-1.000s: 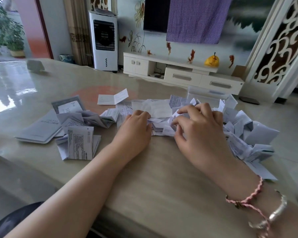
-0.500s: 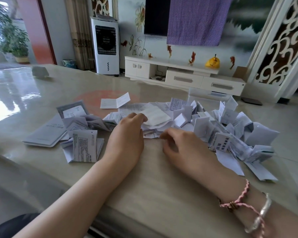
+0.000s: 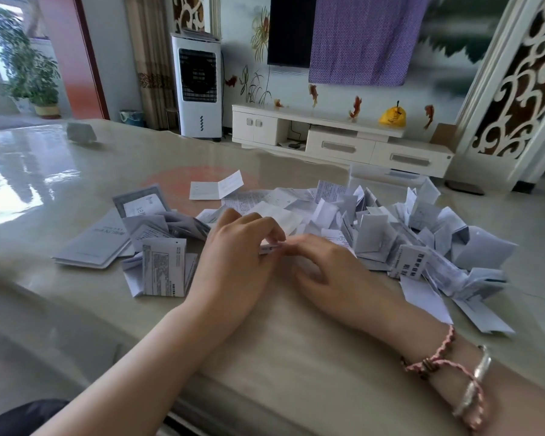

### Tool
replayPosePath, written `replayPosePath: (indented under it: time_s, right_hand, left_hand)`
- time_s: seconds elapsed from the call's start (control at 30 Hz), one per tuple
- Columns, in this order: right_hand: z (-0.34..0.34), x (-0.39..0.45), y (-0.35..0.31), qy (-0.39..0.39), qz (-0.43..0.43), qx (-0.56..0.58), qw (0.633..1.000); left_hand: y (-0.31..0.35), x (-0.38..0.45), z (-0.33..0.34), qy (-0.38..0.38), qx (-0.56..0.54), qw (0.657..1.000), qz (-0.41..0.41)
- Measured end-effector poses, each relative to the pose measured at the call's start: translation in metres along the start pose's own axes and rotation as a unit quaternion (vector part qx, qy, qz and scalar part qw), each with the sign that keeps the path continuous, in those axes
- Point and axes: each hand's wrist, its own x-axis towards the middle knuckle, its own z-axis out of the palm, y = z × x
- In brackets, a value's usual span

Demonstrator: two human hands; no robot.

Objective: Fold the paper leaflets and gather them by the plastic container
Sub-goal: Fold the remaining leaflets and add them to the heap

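Now, head view: we are folding at the table (image 3: 296, 357).
Left hand (image 3: 233, 259): we are pinching a small folded leaflet (image 3: 269, 248) in curled fingers.
Right hand (image 3: 331, 272): we are pressing that leaflet with nearly straight fingertips.
Folded leaflets (image 3: 422, 240): lying heaped before the clear plastic container (image 3: 387, 177).

Left hand (image 3: 236, 253): its fingertips hid most of the small folded leaflet (image 3: 268, 248) they pinched; only a thin edge showed.
Right hand (image 3: 324, 272): fingertips were blurred where they met that leaflet, so their grip could not be told.
Plastic container (image 3: 387, 177): clear and faint, its lower part hidden behind the heap of leaflets (image 3: 390, 234).
Print on the leaflets: too small to read.
Both forearms: cut off by the bottom edge.
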Motion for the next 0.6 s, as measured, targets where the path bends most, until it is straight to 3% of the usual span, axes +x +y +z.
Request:
replayPosePath:
  time_s: [0.1,0.37,0.6]
  right_hand:
    - [-0.006,-0.001,0.003,0.026,0.017,0.039,0.999]
    - [-0.03,-0.014,0.002,0.114,0.077,0.071,0.988]
    - [-0.038,-0.017,0.005,0.163,0.14,0.211,0.954]
  left_hand:
    - [-0.004,-0.001,0.004,-0.058,0.023,0.998,-0.007]
    - [0.0,0.003,0.004,-0.14,-0.064,0.985,-0.081]
    - [0.011,0.003,-0.004,-0.093,-0.177,0.976,-0.083]
